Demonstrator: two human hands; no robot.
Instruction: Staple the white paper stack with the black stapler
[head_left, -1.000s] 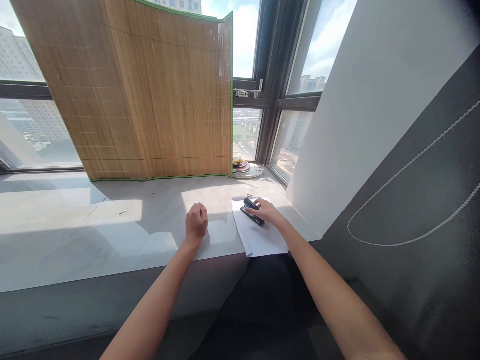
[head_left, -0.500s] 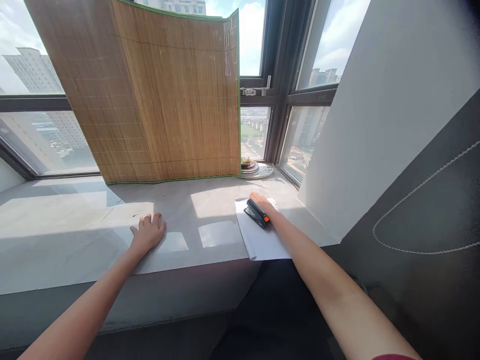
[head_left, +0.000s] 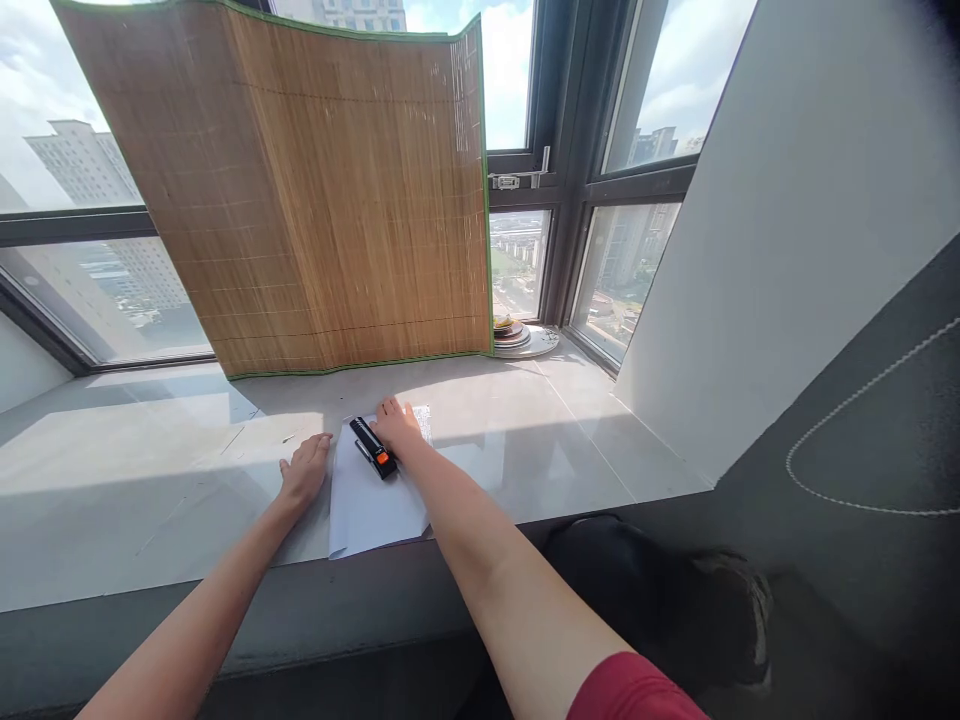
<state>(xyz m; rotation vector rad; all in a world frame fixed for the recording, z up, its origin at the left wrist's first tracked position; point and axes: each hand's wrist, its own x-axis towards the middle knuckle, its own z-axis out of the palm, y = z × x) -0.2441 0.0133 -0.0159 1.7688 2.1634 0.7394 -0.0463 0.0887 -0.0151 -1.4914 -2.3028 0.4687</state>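
— Bright corner on my feed: a bamboo mat (head_left: 360, 200) stands in front of the window (head_left: 517, 255), plates (head_left: 529, 342) are stacked beside it, and a smooth, pale sill (head_left: 540, 440) runs below. Where's the stapler (head_left: 373, 448)?

— I've got it: lying on the white paper (head_left: 367, 520), orange end pointing back my way. And that paper reaches the sill's front edge!

— Hands?

— Left hand (head_left: 304, 470) lies on the sill just beside the paper's left edge, fingers close together, thumb out, nothing held. Right hand (head_left: 397, 425) rests on the far part of the paper, right beside the stapler, fingers stretched out and a little apart. I can't see its thumb, so I can't tell whether it touches the stapler.

— How will it handle?

— Rigid and fairly solid, I'd judge, with a hinge that could give if squeezed top to bottom. I'd grip it across the sides, around the middle.

— And the paper?

— Light, floppy, easily creased, probably slippery on that glossy sill. I'd press it flat or pinch a corner.
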